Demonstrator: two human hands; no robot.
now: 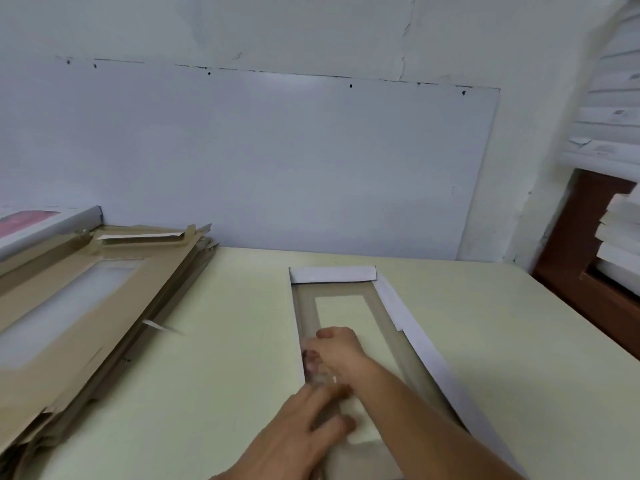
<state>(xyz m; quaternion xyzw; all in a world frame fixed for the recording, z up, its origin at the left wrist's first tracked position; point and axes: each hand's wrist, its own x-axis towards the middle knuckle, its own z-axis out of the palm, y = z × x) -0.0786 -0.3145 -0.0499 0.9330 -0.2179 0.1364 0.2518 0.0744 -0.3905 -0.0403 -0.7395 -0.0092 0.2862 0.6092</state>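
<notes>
Grey-brown card makes up the flat carton blank (382,323), which lies on the pale yellow-green table (225,341), right of centre, with its long axis running away from the person. A rectangular window cutout (343,313) in its middle shows the table surface through it. A white end flap (332,274) lies folded across the far end, and a long white side flap (426,348) runs down the right-hand edge. The right hand (334,351) reaches in from the lower right, forearm crossing the blank, with its fingers bent down at the blank's left edge. Motion blur hides the fingertips, so whether they pinch that edge or only press on it cannot be told. The left hand (301,427) comes up from the bottom of the view and rests on the near part of the blank, fingers extended and lying roughly flat on the card, gripping nothing. The two hands are close together, the left just nearer than the right. A stack of brown blanks (86,306) with similar windows lies on the left side of the table, well apart from the work. A whiteboard (277,161) is fixed to the wall behind. A brown wooden cabinet (581,237) stands at the right, with white stacked sheets (620,233) beside it.
</notes>
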